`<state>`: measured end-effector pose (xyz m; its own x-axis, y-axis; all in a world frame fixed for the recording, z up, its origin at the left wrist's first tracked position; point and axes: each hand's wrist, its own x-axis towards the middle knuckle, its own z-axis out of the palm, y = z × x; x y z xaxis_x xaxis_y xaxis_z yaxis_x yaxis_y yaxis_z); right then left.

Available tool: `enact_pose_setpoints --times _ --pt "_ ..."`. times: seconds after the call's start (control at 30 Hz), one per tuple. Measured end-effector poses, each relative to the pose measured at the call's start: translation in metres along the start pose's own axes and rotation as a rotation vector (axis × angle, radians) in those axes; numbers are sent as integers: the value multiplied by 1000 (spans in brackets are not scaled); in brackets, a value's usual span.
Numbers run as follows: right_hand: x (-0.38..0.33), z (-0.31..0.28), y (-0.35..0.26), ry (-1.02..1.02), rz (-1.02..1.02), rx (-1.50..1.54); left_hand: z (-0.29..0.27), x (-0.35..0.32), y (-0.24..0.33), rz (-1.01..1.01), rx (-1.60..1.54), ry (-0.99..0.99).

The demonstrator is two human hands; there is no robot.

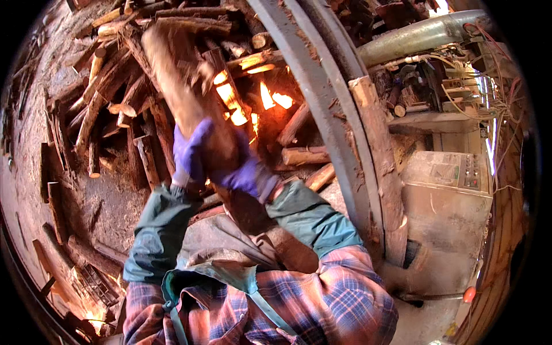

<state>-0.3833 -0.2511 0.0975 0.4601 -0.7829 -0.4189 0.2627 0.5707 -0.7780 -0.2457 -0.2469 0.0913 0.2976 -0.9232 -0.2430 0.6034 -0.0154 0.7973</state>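
Both hands wear purple gloves, and green sleeve covers reach up my forearms. A thick log (175, 86), smeared by motion, is held tilted in front of me, its pale upper end far off toward the upper left. My left hand (192, 148) grips it on its left side. My right hand (244, 173) is closed around the lower part from the right; some of its fingers are hidden by the wood. Just beyond the log, a bright orange-white glow like flames (267, 96) shows among more wood.
Loose logs (106, 95) lie in a heap on the dusty ground to the left. A curved grey metal beam (325, 103) runs along my right, beside an upright wooden post (376, 155). Farther right are a metal pipe (425, 37), loose wires and a dusty control box (440, 172).
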Motion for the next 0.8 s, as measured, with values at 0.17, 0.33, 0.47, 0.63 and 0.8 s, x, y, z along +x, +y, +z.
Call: enact_pose_setpoints --times 0.17,0.33,0.47,0.63,0.8 --pt "27 -54 -198 -97 -463 -370 159 50 88 131 -147 -391" --pt "39 -118 -392 209 -659 -1059 206 39 69 91 146 -802" --pt "80 -210 -403 505 -633 -1469 104 15 -36 -273 337 -650" --pt "133 -258 -364 264 -532 -1601 -64 -104 -110 -658 256 87" --pt "102 -261 -342 134 -389 -1888 -151 -206 -138 -701 662 -17"
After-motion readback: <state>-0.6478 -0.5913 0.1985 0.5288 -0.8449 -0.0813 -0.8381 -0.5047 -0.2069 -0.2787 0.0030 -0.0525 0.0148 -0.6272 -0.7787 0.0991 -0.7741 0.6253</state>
